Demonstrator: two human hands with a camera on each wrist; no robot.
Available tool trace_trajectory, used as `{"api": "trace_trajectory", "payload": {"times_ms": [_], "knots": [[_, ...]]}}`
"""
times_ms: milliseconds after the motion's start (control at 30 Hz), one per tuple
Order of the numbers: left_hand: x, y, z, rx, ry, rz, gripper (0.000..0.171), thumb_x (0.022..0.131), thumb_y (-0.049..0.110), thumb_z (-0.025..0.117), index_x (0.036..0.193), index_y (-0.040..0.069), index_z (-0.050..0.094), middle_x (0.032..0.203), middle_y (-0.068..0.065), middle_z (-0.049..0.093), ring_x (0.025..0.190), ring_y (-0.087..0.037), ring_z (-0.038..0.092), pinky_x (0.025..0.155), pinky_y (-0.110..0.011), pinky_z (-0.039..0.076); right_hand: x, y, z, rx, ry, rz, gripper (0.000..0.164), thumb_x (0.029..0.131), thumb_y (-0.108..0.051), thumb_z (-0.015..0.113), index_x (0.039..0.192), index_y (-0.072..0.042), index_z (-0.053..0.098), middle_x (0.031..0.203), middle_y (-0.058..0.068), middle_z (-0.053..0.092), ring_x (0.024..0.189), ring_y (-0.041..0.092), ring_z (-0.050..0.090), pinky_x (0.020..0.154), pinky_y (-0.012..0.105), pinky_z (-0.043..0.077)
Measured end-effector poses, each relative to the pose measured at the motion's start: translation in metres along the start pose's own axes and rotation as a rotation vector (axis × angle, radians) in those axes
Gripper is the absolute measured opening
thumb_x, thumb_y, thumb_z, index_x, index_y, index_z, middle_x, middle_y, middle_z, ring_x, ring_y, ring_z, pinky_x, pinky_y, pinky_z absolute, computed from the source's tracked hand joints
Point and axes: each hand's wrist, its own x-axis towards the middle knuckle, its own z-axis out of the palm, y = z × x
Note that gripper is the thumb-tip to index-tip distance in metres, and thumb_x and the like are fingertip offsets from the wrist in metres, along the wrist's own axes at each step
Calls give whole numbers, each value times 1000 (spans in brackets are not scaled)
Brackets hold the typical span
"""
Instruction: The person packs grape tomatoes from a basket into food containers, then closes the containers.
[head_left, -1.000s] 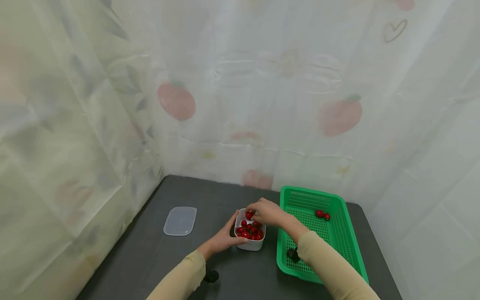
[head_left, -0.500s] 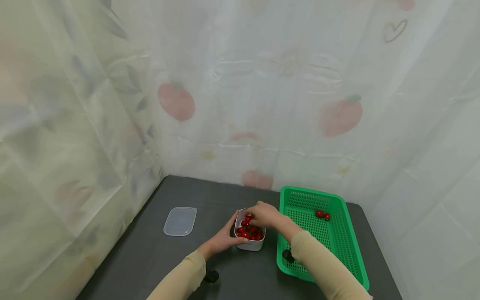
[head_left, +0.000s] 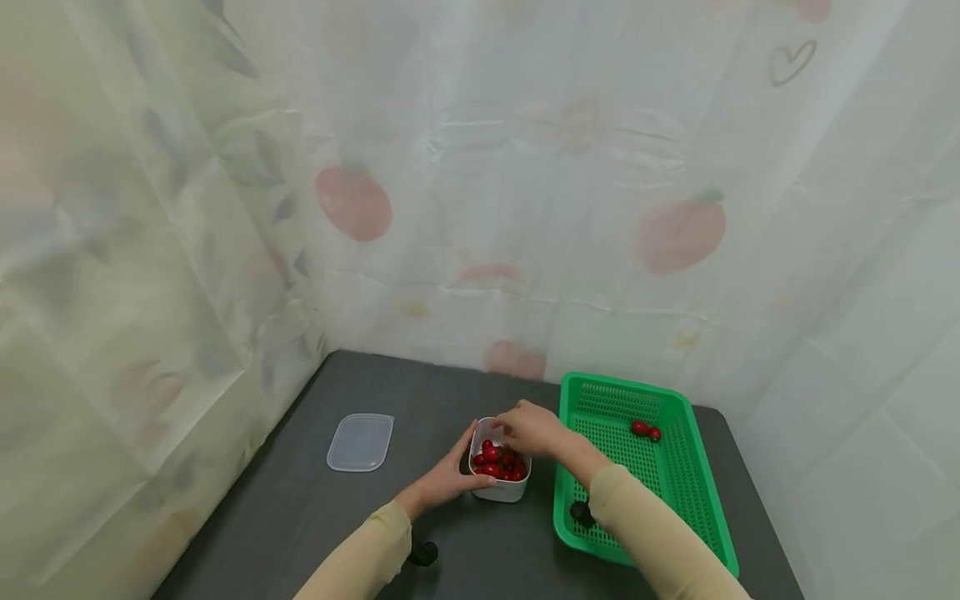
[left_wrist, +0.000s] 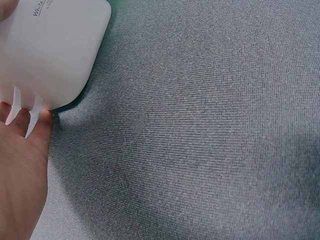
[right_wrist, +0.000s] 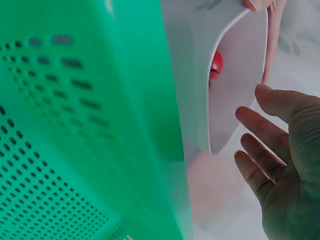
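Observation:
In the head view, a small white food container (head_left: 498, 492) stands on the dark table, with several red cherry tomatoes (head_left: 489, 470) inside. My left hand (head_left: 448, 478) grips its left side, thumb at the near rim and fingers along the wall. The left wrist view shows those fingers against the white container wall (left_wrist: 60, 55). Over the container's far right rim, my right hand (head_left: 531, 427) has its fingertips above the opening. Seen from the right wrist, the right hand (right_wrist: 287, 150) holds nothing, its fingers apart and slightly bent; one tomato (right_wrist: 216, 65) shows inside.
A green perforated basket (head_left: 701, 475) stands right of the container, under the right forearm, with two red tomatoes (head_left: 646, 430) in it. A flat translucent lid (head_left: 360, 443) lies on the table at the left. Printed curtains hang behind and at both sides.
The right hand dipped into the container, then rose slightly back; a tomato that was by its fingers now lies among the others. The left hand has kept its grip.

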Motion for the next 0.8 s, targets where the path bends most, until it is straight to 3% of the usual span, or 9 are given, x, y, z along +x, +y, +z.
{"api": "trace_trajectory", "payload": {"times_ms": [167, 367, 600, 800], "knots": [[0, 0, 0, 18, 14, 5, 108, 93, 31, 77, 166, 25, -3, 169, -12, 12, 151, -39, 21, 113, -57, 32, -11, 10, -10, 49, 54, 7, 31, 100, -17, 66, 131, -15, 71, 115, 3, 73, 107, 22, 57, 84, 40, 53], [1, 0, 1, 8, 16, 7, 107, 94, 27, 76, 166, 22, -2, 168, -13, 16, 149, -39, 24, 113, -57, 34, -30, 34, -21, 55, 136, 33, 32, 98, -19, 71, 130, -19, 71, 112, -2, 73, 108, 21, 57, 86, 41, 51], [1, 2, 1, 21, 25, 11, 111, 91, 31, 80, 166, 17, 0, 168, -13, 16, 150, -40, 22, 114, -59, 31, -61, 70, -34, 66, 132, 136, 35, 99, -19, 69, 134, -16, 68, 113, 3, 71, 115, 28, 56, 88, 46, 51], [1, 0, 1, 22, 27, 13, 110, 90, 32, 80, 166, 21, 1, 168, -13, 16, 150, -40, 22, 114, -59, 31, -87, 100, -38, 42, 120, 195, 36, 99, -16, 69, 134, -12, 67, 118, 8, 70, 119, 34, 56, 89, 51, 51]]}}
